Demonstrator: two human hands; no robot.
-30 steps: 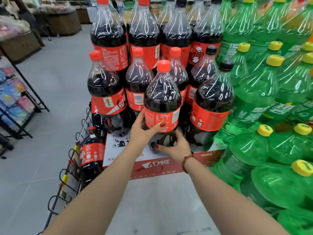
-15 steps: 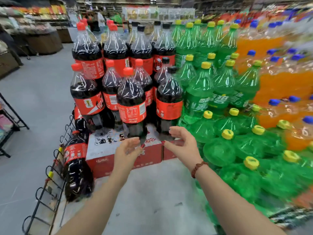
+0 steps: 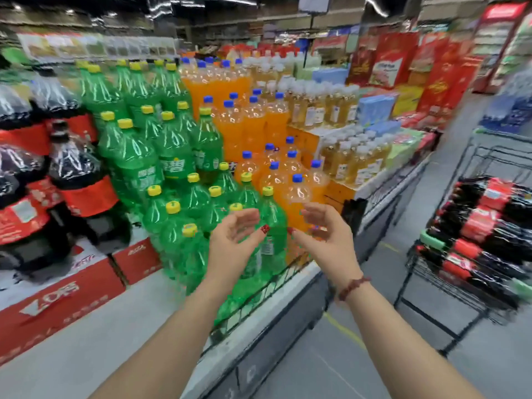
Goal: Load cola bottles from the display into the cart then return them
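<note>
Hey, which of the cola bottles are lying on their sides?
The dark red-labelled plastic cola bottles stacked in the black wire cart on the right lie sideways; the cola bottles on the display at left stand upright.

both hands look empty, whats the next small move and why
Probably swing both hands right toward the cart and take a cola bottle there: left hand and right hand are open and empty, and the cart is stacked with cola.
</note>
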